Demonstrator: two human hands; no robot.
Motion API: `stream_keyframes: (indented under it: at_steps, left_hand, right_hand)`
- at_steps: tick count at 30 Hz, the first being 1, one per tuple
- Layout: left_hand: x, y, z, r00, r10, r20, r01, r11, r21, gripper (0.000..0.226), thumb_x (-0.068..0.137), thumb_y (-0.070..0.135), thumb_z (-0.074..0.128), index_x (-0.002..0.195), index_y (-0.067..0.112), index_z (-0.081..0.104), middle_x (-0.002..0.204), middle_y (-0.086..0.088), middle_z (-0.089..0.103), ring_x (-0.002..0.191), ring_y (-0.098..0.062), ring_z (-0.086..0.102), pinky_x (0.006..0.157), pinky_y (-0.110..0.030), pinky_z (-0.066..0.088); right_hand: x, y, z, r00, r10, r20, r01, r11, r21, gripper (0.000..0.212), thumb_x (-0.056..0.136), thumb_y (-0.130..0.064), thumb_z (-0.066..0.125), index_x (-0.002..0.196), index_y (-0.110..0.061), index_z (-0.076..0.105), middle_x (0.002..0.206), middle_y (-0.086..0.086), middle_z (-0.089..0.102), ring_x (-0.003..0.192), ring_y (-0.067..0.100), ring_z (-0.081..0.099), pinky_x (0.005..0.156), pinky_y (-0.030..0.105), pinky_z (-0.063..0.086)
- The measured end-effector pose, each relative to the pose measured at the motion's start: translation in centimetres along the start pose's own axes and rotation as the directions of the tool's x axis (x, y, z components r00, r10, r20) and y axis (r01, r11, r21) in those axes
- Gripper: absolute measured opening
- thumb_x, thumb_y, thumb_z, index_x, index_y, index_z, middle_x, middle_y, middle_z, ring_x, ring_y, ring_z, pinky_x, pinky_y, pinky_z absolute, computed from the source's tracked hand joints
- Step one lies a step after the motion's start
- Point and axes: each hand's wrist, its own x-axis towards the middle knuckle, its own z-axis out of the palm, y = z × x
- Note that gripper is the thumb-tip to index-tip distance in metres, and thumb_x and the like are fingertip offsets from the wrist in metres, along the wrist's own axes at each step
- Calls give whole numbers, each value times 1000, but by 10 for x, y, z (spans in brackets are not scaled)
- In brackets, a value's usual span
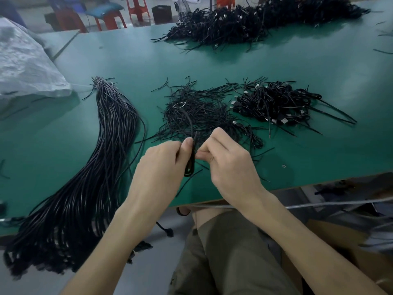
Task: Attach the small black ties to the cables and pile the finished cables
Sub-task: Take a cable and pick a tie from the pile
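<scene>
A folded cable [190, 165] was held upright above the tabletop [234, 67], clasped in the left grip [161, 165] and pinched by the right grip [225, 160]. Loose ties [197, 116] were heaped just behind, finished cables [276, 103] to their right.

No readable text, labels, brands or numbers anywhere: nothing legible on the cables [110, 133], the ties [197, 111], the tabletop [131, 60] or the blurred background stools [110, 20].
</scene>
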Motion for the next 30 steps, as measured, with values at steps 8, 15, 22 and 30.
stream_keyframes:
  at_steps: [8, 15, 22, 30]
  left_hand:
    - [9, -23, -9, 959, 6, 285, 86, 947, -310, 48, 100, 53, 48, 73, 18, 69, 67, 7, 74, 59, -15, 70, 64, -34, 59]
    - [3, -18, -8, 950, -14, 312, 155, 888, -433, 55, 79, 67, 57, 94, 14, 64, 73, 2, 75, 52, -20, 72, 56, -37, 60]
    - [-1, -16, -6, 966, -56, 253, 210, 743, -636, 21, 102, 25, 60, 118, 24, 46, 61, -5, 67, 45, -31, 64, 51, -35, 54]
    - [-3, -22, -14, 936, 254, 244, -124, 886, -446, 81, 90, -26, 48, 132, 42, 61, 99, 10, 66, 80, -16, 77, 84, -47, 58]
  right_hand:
    - [-6, 6, 0, 997, 35, 67, -39, 998, 51, 18, 100, -7, 58, 83, -3, 61, 89, 7, 52, 66, 25, 51, 64, 43, 50]
    - [-4, 3, 1, 995, 18, 96, -17, 1000, -11, 14, 97, 4, 62, 86, -4, 60, 91, 9, 51, 62, 26, 47, 58, 40, 48]
    - [-8, 2, 1, 999, 8, 52, -11, 999, 51, 18, 100, -4, 58, 82, -4, 59, 89, 6, 51, 64, 25, 48, 60, 37, 47]
    - [-4, 8, -5, 994, 107, 9, -107, 982, 154, 15, 96, 2, 61, 82, -3, 59, 90, -1, 44, 69, 13, 42, 64, 24, 39]
